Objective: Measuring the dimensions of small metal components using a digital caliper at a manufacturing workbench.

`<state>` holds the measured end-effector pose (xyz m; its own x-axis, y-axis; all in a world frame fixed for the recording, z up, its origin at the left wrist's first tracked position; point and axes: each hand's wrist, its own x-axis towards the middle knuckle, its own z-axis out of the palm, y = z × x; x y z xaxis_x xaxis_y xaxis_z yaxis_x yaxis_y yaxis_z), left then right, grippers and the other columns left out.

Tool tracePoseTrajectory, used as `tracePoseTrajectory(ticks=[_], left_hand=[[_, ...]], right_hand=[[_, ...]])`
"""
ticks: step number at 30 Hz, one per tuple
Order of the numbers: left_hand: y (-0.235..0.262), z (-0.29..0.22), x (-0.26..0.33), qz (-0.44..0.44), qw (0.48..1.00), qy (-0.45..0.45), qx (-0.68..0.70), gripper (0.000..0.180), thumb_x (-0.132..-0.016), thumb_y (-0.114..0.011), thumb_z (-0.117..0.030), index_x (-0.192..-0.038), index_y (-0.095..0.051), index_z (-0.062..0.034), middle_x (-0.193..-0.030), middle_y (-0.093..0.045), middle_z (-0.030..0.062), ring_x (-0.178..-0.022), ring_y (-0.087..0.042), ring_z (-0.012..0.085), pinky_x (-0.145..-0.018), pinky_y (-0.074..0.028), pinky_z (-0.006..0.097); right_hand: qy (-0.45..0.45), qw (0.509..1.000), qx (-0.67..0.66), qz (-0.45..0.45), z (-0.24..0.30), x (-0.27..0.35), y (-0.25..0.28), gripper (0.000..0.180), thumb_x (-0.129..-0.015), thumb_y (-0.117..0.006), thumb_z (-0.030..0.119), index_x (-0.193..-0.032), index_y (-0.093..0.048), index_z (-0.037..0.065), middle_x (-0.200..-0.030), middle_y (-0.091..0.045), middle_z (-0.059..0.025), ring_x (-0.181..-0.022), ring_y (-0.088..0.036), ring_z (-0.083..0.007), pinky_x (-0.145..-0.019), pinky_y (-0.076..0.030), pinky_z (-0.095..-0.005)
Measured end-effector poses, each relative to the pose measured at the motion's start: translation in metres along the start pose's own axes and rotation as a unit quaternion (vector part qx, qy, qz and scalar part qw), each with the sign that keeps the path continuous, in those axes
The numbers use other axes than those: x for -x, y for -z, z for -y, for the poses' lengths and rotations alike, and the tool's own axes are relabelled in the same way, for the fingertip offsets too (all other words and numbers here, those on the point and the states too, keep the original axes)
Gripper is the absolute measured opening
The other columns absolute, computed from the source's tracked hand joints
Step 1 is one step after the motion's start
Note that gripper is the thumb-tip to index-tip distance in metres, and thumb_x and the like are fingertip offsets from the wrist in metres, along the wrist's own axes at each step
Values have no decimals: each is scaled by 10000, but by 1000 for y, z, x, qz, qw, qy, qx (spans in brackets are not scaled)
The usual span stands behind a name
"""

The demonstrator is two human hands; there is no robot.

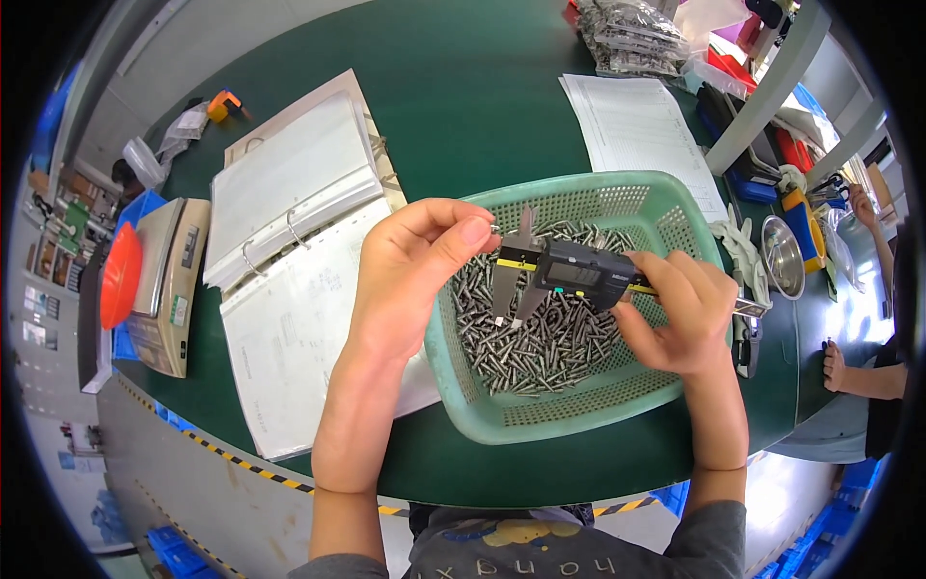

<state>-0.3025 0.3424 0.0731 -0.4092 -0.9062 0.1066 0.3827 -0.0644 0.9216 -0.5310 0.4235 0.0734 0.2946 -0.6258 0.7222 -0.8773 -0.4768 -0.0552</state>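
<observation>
Right hand [675, 314] grips a digital caliper [569, 270]; left hand [415, 270] pinches a small metal screw [495, 230] at its jaws, above a green mesh plastic basket [579, 410] of shiny screws [540, 343]; open ring binder [289, 241] at nine o'clock.

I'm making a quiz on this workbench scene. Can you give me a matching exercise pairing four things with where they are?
Things:
1. digital caliper
2. metal screws
3. open ring binder
4. weighing scale

Places:
A. piled inside the green basket
B. at the table's left edge, beside a red bowl
C. held over the basket by the right hand, with the left hand at its jaws
D. lying left of the basket

Pairs: 1-C, 2-A, 3-D, 4-B
</observation>
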Motion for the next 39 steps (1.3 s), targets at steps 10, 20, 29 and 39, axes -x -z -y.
tracePoseTrajectory(ticks=[10, 20, 29, 39], left_hand=[[-1, -6, 4, 25, 996, -8, -83, 167, -795, -651, -89, -923, -610, 11, -842, -612, 40, -775, -556, 92, -717, -450, 226], [1, -2, 7, 22, 994, -50, -91, 140, -761, -662, 9, -897, -635, 29, -818, -622, 50, -738, -578, 92, -674, -467, 206], [2, 0, 7, 44, 995, -45, -72, 147, -751, -666, 21, -894, -636, 36, -805, -613, 51, -731, -572, 93, -675, -471, 209], [3, 5, 6, 55, 992, -71, -89, 155, -747, -644, 64, -900, -625, 44, -840, -623, 76, -740, -583, 102, -677, -475, 210]], right_hand=[[10, 1000, -1, -7, -1, 0, 0, 305, -598, -700, 215, -837, -627, 40, -568, -479, -26, -400, -421, -174, -373, -320, -283], [16, 999, 32, 2, 2, 3, 0, 326, -618, -701, 256, -855, -632, 44, -567, -453, -18, -402, -407, -169, -373, -306, -288], [11, 999, 31, 4, 2, 5, 1, 331, -611, -710, 278, -842, -631, 55, -561, -434, -16, -408, -403, -172, -379, -306, -291], [3, 999, 43, 5, 0, 7, 0, 320, -604, -714, 295, -804, -616, 64, -562, -427, -10, -405, -398, -172, -379, -296, -290]])
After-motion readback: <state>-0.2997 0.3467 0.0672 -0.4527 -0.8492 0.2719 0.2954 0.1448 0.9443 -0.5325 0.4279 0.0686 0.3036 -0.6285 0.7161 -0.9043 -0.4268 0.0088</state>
